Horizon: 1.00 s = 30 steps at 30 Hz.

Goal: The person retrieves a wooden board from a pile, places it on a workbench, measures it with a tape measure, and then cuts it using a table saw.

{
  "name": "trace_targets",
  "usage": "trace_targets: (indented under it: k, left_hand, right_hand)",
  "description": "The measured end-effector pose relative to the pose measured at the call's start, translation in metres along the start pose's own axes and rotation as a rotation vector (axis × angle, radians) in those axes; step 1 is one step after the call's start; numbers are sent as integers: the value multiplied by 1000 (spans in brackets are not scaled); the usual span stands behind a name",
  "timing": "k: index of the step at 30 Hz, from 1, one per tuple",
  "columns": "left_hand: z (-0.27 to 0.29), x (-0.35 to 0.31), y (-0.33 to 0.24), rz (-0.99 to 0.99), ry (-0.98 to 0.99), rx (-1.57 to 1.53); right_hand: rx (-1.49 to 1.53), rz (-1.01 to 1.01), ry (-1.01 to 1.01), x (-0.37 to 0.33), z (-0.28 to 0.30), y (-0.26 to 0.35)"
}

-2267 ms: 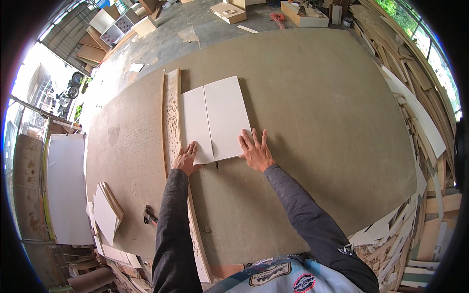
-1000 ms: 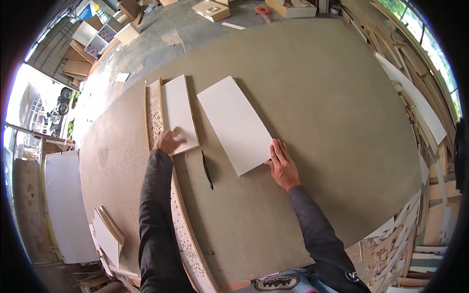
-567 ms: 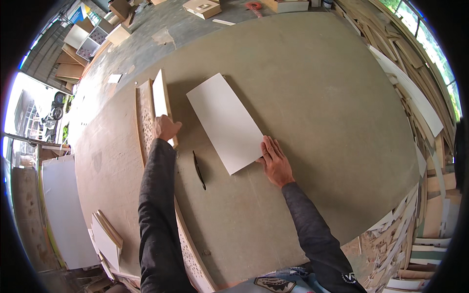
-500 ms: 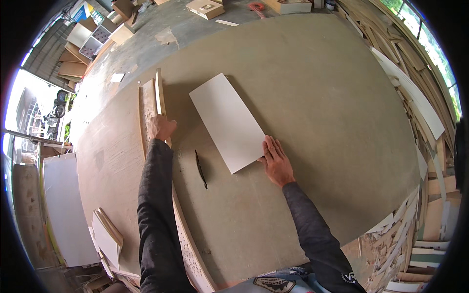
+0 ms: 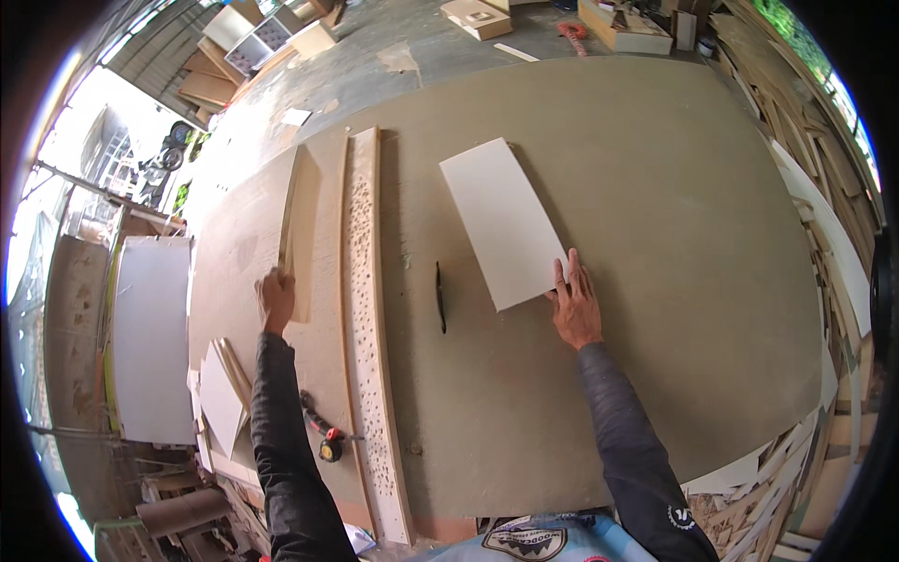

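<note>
My left hand (image 5: 275,298) grips the near end of a narrow wooden board (image 5: 292,211), which stands on its edge at the left of the large brown work surface. My right hand (image 5: 576,304) is at the near right corner of a white rectangular panel (image 5: 503,220), its thumb by the near edge and its fingers along the right side. Between the hands, a long wooden rail (image 5: 365,281) with a white, dark-speckled face runs away from me. A thin, dark, curved piece (image 5: 440,298) lies between that rail and the white panel.
A dark and red hand tool (image 5: 323,426) lies left of the rail, beside my left forearm. Stacked white offcuts (image 5: 223,398) sit at the left edge. Scrap strips (image 5: 782,450) are heaped along the right side. Boxes (image 5: 476,19) stand on the floor beyond the work surface.
My left hand has carried the narrow board from beside the speckled rail over to the left. The right hand stays at the white panel's corner. The view has shifted left.
</note>
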<state>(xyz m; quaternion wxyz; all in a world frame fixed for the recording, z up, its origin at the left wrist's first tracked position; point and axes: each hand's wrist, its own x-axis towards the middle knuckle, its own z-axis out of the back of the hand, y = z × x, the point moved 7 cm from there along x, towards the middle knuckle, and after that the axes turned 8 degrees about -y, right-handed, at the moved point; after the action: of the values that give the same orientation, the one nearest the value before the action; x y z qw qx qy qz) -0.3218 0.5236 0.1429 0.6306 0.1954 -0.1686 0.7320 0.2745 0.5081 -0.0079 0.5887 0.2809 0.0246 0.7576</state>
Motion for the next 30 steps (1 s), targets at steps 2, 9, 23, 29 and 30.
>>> trace_targets:
  k: [2, 9, 23, 29, 30]
  left_hand:
    - [16, -52, 61, 12, -26, 198]
    - [56, -245, 148, 396, 343, 518]
    - [161, -437, 46, 842, -398, -64]
    - [183, -506, -131, 949, -505, -291]
    - [180, -515, -162, 990, -464, -392]
  right_hand:
    - [-10, 38, -7, 2, -3, 7]
    - [-63, 75, 13, 0, -13, 10]
    - [-144, 102, -17, -31, -5, -4]
    - [-125, 110, 38, -124, 33, 17]
    - [-77, 125, 65, -144, 36, 22]
